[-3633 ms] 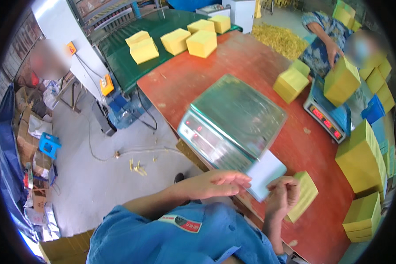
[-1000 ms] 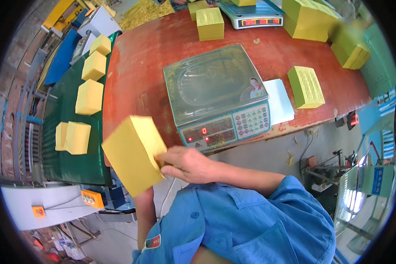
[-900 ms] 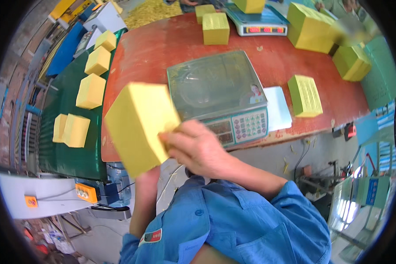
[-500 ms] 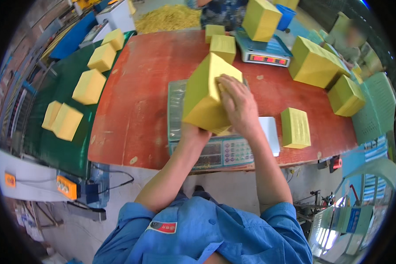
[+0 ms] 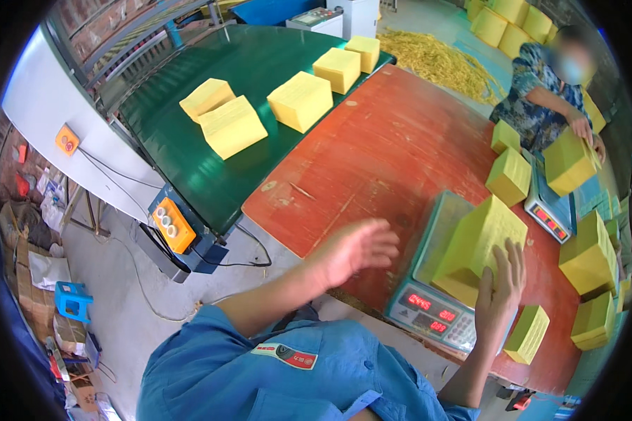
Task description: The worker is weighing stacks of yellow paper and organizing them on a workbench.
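A large block of stacked yellow paper (image 5: pixel 481 242) sits on the digital scale (image 5: pixel 435 305), whose red display is lit. My right hand (image 5: pixel 501 281) lies against the block's right side, fingers stretched out and not wrapped round it. Away to the left, over the red tabletop's near edge, my left hand (image 5: pixel 361 252) is held in the air with its fingers apart. It is slightly blurred and has nothing in it. A smaller yellow paper block (image 5: pixel 527 334) stands to the right of the scale, near my right forearm.
On the left, a green conveyor belt (image 5: pixel 168 105) carries several yellow blocks (image 5: pixel 300 102) beside the red table (image 5: pixel 372 154). Across it, a person (image 5: pixel 541 98) handles a block (image 5: pixel 572 163) on a second scale (image 5: pixel 551 210). More blocks (image 5: pixel 588 256) line the right side.
The large block, held between both hands before, now rests on the scale. My left hand has come off it and moved left. The view has turned left, toward the conveyor.
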`<state>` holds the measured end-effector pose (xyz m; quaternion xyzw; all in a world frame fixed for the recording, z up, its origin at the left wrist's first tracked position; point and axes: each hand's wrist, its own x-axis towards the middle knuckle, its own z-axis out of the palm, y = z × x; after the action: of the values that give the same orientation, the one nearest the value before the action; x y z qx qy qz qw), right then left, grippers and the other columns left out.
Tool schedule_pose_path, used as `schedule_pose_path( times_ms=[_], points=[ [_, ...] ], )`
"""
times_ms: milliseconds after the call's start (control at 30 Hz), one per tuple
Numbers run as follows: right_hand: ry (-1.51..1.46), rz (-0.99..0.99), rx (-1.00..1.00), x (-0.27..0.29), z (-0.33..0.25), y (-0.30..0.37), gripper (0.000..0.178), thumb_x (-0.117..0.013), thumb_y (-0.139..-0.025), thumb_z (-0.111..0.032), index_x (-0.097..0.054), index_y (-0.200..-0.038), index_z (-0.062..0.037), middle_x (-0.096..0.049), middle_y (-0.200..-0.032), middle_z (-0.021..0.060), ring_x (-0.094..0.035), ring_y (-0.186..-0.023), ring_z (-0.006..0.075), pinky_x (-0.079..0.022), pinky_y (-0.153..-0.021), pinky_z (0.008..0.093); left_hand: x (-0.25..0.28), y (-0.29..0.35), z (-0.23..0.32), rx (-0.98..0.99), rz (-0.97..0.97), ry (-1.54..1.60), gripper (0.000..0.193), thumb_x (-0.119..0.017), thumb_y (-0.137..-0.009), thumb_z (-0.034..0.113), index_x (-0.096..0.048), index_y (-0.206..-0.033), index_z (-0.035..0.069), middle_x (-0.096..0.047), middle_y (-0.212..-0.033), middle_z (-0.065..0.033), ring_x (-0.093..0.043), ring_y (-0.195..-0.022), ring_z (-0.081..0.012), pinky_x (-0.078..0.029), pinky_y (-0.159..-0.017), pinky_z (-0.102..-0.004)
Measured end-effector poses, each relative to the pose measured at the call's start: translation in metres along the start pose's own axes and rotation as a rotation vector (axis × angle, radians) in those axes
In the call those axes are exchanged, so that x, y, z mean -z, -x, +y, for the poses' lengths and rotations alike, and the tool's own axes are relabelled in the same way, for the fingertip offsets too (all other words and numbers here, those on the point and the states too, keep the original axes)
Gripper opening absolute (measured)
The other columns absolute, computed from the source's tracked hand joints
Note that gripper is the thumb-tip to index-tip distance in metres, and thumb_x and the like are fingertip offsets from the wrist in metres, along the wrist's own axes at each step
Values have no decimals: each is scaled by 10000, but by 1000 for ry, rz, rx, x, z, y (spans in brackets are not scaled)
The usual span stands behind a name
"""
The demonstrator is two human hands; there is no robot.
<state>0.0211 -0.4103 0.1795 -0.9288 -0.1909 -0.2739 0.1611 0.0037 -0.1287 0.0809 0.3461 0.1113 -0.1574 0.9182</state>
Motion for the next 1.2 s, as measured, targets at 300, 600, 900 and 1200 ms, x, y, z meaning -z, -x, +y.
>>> schedule_pose_path(
  times_ms=[300, 600, 900, 1200],
  points=[
    [-803, -261, -10, -148, -148, 13, 303, -662, -795, 29, -664, -1092, -32, -655, -1158, 181, -634, -1064, 339, -520, -905, 401, 88, -12, 178, -274, 153, -250, 352, -511, -992, 299, -595, -1184, 16, -661, -1157, -156, -655, -1036, -243, -520, -902, -376],
    [-565, -232, 4, -251, -191, 71, 271, -665, -763, 20, -679, -1028, -31, -641, -1193, 142, -602, -1129, 314, -491, -900, 411, 155, -15, 240, -310, 179, -325, 311, -537, -974, 293, -629, -1095, 22, -688, -1072, -151, -660, -1000, -233, -521, -884, -367],
    [-536, -102, -13, -264, -193, 75, 189, -668, -730, 27, -692, -909, -31, -673, -1127, 136, -613, -1113, 326, -479, -905, 427, 300, 37, 331, -940, 1030, -785, 368, -619, -925, 272, -612, -1220, 53, -626, -1179, -47, -537, -1112, -148, -403, -927, -337],
    [-614, -114, 53, -266, -185, 79, 209, -660, -737, -101, -659, -937, -39, -639, -1169, 155, -563, -1181, 354, -482, -933, 461, 389, 42, 327, -543, 598, -744, 486, -587, -942, 277, -494, -1347, 26, -528, -1316, -168, -527, -1191, -297, -452, -980, -430]
  ],
)
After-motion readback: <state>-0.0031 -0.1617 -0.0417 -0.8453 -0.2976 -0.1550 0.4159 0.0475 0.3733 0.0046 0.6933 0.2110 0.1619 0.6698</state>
